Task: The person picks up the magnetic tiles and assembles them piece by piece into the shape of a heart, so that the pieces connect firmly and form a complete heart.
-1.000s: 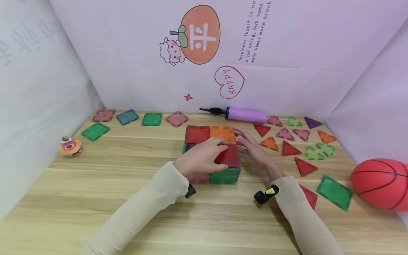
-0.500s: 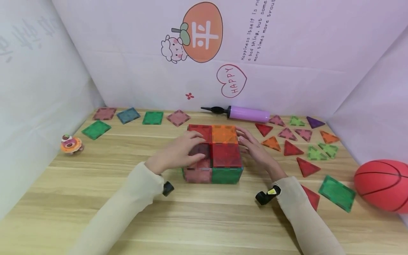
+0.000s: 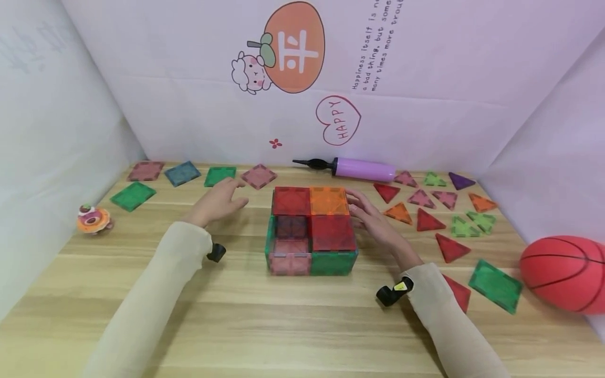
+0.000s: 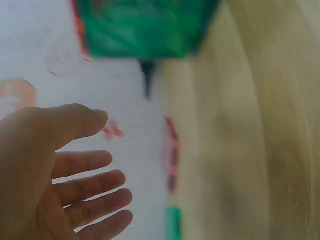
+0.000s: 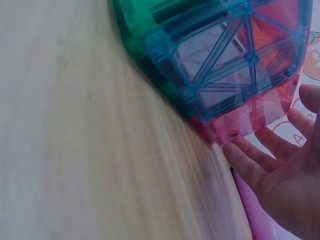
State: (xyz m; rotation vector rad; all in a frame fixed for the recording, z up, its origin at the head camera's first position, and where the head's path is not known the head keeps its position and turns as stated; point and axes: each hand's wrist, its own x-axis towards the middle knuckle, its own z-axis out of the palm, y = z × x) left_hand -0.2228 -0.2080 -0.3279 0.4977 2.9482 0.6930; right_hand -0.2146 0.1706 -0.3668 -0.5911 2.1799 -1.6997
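Note:
A low box of translucent magnetic tiles [image 3: 333,262] stands mid-table. Its top has a red tile [image 3: 291,201] and an orange tile [image 3: 329,201] at the back, and another red tile [image 3: 333,233] at front right. The front-left top square is uncovered, showing the inside. My left hand [image 3: 215,202] is off the box with fingers spread, holding nothing, just in front of a green square tile [image 3: 219,176] at the back. At the box's right side, my right hand [image 3: 375,223] stays with extended fingertips right at the pink tile [image 5: 257,107] of the side wall, beside a blue tile [image 5: 230,65].
More square tiles lie back left: pink [image 3: 259,176], blue [image 3: 182,173] and green [image 3: 133,196]. A small toy figure [image 3: 94,219] sits at left. Behind the box lies a purple hand pump [image 3: 364,169]. Several triangle tiles [image 3: 429,220], a green rectangle [image 3: 496,286] and a red basketball [image 3: 564,273] occupy the right.
My left hand has left the box top and moved left and back toward the square tiles, uncovering the opening. The right hand has stayed beside the box.

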